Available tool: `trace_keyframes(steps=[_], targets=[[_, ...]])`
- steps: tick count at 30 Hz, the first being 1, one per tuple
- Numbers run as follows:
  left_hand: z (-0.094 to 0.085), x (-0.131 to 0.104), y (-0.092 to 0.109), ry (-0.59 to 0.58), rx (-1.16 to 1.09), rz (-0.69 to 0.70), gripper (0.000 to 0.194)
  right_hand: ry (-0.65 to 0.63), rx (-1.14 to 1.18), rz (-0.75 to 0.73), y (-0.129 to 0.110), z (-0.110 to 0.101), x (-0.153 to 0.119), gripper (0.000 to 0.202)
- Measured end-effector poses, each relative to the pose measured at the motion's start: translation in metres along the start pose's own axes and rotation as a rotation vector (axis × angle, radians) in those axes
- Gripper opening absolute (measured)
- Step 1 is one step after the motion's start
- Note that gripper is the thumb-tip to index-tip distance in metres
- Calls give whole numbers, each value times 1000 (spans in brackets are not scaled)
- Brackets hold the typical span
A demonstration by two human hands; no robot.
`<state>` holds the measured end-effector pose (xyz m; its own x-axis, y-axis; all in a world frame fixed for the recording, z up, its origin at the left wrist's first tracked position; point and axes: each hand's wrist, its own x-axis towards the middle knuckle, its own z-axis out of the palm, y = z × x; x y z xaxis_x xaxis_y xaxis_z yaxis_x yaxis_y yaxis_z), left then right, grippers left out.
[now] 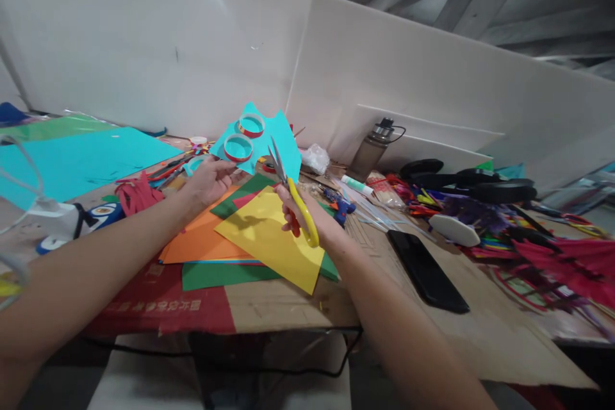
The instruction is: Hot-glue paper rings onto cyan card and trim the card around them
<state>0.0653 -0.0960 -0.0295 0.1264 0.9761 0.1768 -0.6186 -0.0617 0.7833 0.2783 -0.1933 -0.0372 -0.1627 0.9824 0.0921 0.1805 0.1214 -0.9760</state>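
Note:
My left hand (214, 180) pinches the lower left edge of a bright blue paper sheet (283, 141) with a jagged, cut outline, tilted up above the table. Two red-rimmed rings (239, 148), which look like tape rolls, rest on the sheet. In my right hand (300, 208) is a pair of scissors (298, 198) with yellow and red handles, its blades pointing up in front of the sheet. Below both hands lie a yellow sheet (273, 230), orange paper (202, 237) and green paper (216, 275).
A black phone (427, 272) lies on the cardboard (490, 327) to the right. Behind it stand a bottle (372, 150) and a glue stick (357, 185). A blue glue gun (343, 206) sits amid clutter. On the left are a large blue sheet (96, 163) and red strips (139, 194).

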Motion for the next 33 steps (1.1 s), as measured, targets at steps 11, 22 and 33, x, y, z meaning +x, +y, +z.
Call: trace_keyframes(steps=[11,22,33], targets=[[-3,3,8,5,22,-11,25,19,-70,134,-3,-8,0,46],[-1,3,30,-1,80,-13,21,-106,-129,45,-9,-3,22,44],[-5,3,29,-97,98,-20,26,-85,-147,13,-9,4,23,45]])
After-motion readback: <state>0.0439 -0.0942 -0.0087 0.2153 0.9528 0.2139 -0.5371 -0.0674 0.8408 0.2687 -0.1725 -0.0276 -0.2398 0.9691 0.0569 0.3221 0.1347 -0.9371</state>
